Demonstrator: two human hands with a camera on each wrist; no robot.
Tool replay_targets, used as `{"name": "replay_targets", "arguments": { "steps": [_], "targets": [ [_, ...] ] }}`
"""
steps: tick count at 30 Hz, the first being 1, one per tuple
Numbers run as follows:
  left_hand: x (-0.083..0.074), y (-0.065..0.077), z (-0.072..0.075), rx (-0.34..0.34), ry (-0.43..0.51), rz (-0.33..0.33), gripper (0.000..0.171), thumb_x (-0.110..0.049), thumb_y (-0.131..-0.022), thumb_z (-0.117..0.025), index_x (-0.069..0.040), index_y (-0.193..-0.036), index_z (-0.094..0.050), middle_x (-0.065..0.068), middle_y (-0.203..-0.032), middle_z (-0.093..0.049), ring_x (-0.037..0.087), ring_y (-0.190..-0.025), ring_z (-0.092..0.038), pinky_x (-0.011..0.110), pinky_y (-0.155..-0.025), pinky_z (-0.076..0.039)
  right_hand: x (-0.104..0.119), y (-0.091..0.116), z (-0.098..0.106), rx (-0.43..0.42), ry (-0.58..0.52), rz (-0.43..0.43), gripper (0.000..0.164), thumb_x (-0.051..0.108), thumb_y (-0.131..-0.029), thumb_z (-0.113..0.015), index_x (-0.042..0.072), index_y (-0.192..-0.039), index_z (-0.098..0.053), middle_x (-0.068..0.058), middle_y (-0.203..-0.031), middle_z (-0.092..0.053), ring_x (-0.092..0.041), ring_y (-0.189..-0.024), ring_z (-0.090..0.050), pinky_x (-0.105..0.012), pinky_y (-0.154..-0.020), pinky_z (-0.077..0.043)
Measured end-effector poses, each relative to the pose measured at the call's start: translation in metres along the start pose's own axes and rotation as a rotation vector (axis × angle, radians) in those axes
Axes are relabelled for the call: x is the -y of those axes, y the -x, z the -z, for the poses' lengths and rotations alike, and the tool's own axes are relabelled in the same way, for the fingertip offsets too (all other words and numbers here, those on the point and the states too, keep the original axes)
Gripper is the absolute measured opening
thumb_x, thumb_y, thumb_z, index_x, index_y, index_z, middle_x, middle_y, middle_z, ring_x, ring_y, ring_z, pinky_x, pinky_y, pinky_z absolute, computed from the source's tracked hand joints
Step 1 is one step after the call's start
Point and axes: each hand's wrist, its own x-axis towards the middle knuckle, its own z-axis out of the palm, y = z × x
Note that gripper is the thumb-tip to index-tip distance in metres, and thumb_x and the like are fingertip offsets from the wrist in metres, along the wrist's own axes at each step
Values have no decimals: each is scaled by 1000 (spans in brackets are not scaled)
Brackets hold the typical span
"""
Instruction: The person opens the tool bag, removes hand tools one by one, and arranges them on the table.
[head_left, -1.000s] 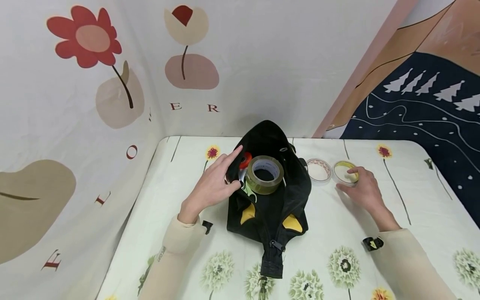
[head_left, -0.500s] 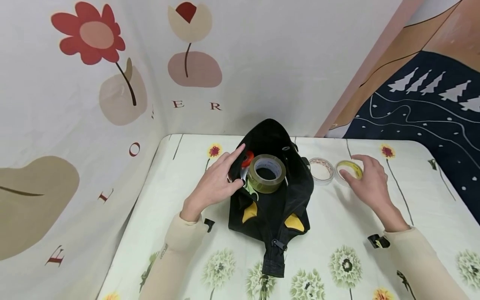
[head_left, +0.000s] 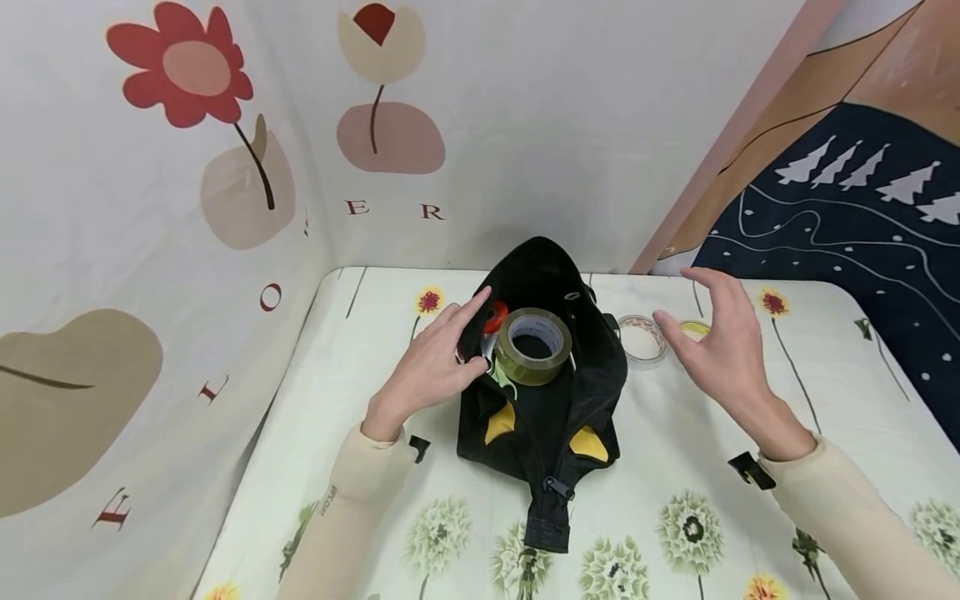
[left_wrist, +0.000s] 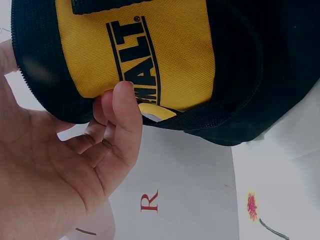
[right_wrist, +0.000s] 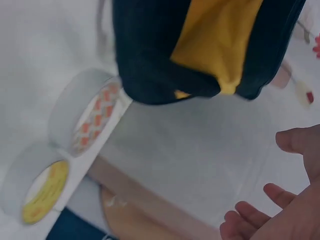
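Note:
A black tool bag (head_left: 592, 367) with yellow patches stands unzipped on the table. My left hand (head_left: 427, 371) holds its left rim; in the left wrist view the fingers lie against the yellow side panel (left_wrist: 185, 55) with black lettering. Inside the bag sits a large roll of packing tape (head_left: 510, 362), beside a red-orange item (head_left: 495, 317) and a light-green loop-shaped handle (head_left: 504, 382), both partly hidden. My right hand (head_left: 723, 350) is raised over the table, fingers spread, holding nothing. Under it lies a clear tape roll with a yellow core (right_wrist: 47, 192), partly covered in the head view.
A second clear tape roll, its core patterned red and white (head_left: 642, 337), lies right of the bag. The bag's zipper end (head_left: 547, 525) points toward me. Printed cloth walls (head_left: 525, 142) rise behind and left of the floral-covered table (head_left: 420, 525).
My right hand has let go of the yellow-cored tape roll and risen away from it, fingers spreading. That roll stays beside the other one. My left hand keeps its place on the bag.

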Motion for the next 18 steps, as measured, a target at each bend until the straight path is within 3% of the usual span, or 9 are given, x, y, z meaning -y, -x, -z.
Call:
{"name": "replay_targets", "arguments": {
  "steps": [9, 18],
  "targets": [
    [0, 1, 1, -2, -1, -2, 90, -16, -93, -65, -19, -177, -32, 13, -119, -56, 18, -68, -50, 37, -65, -44, 29, -7, -21, 100, -58, 218, 71, 10, -87, -91, -3, -150, -60, -24, -148, -60, -43, -140, -55, -67, -112, -44],
    [-1, 1, 2, 2, 2, -6, 90, -16, -93, -65, -19, -177, -32, 12, -120, -57, 18, -68, -49, 37, -64, -43, 54, -17, -32, 333, -83, 347, 80, 19, -86, -96, 3, -155, -58, -21, -156, -57, -39, -145, -55, -63, -111, -50]
  ]
}}
